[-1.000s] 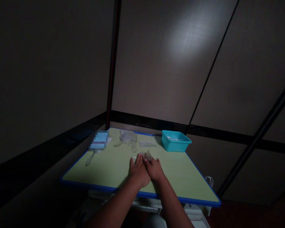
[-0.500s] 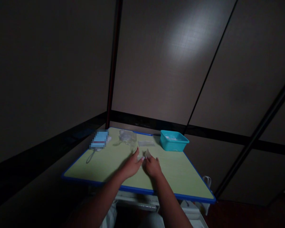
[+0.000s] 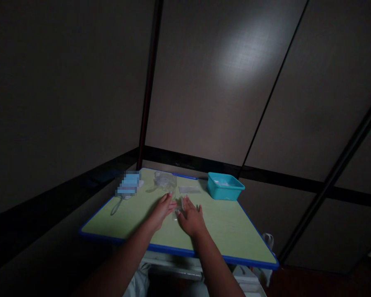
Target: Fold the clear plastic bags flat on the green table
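A small clear plastic bag (image 3: 174, 215) lies on the table between my two hands. My left hand (image 3: 162, 210) is on its left, open, with the fingers stretched towards the bag. Over the bag's right side is my right hand (image 3: 192, 218), its fingers spread and thumb apart, reaching down at the plastic. Whether the fingertips press on the bag is hard to make out in the dim light. Just beyond the hands lies a flat clear packet (image 3: 189, 189). A larger crumpled clear plastic bag (image 3: 165, 180) rests farther back on the left.
A turquoise basin (image 3: 225, 192) with clear plastic inside stands at the table's back right. A blurred-out blue item (image 3: 129, 183) with a loop strap (image 3: 116, 207) lies at the left edge. The pale green table (image 3: 222, 235) has a blue rim; panelled walls rise behind it.
My hands have moved slightly apart and left. The right fingers, bunched on a small greyish piece earlier, are now spread, and that piece is no longer distinct.
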### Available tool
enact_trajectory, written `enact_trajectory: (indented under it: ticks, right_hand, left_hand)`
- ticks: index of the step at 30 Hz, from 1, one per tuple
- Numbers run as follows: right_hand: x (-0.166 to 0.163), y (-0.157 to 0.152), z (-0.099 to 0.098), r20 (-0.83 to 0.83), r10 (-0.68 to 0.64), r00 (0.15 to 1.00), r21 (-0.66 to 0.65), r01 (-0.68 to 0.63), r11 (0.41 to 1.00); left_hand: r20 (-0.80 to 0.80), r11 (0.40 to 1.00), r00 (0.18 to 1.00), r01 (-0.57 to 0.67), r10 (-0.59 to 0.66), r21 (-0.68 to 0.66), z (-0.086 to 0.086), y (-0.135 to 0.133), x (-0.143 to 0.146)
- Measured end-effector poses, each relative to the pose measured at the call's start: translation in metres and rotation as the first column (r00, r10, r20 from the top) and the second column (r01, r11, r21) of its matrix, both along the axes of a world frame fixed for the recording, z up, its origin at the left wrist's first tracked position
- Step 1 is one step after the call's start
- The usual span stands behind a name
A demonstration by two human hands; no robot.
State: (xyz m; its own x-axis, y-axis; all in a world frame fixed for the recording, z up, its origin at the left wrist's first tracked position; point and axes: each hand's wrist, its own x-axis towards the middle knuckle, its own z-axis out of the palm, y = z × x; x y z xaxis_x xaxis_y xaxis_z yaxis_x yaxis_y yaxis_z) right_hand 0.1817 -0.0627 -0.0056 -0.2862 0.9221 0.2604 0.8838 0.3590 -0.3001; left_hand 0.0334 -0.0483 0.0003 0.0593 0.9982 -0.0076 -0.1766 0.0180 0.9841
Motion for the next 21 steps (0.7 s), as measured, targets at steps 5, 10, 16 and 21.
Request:
enact_trajectory:
  ticks: [5, 10, 16, 21]
  right_hand:
    - [-0.004, -0.005, 0.006, 0.032, 0.041, 0.999, -0.034, -0.04, 0.999]
    - [-0.003, -0.006, 0.007, 0.034, 0.098, 0.995, -0.056, -0.096, 0.994]
    - [-0.002, -0.005, 0.005, 0.063, 0.108, 0.992, -0.071, -0.104, 0.992]
    - [-0.002, -0.005, 0.003, 0.071, 0.119, 0.99, -0.055, -0.115, 0.992]
  left_hand:
    - [-0.216, 0.993, 0.976, -0.009, 0.035, 0.121, 0.002, 0.002, 0.007]
    - [-0.377, 0.984, 0.922, -0.021, 0.089, 0.179, -0.004, 0.01, 0.004]
    - [-0.582, 0.968, 0.794, -0.035, 0.177, 0.247, -0.002, 0.008, -0.003]
    - [-0.679, 0.959, 0.707, 0.002, 0.199, 0.283, 0.003, -0.001, -0.002]
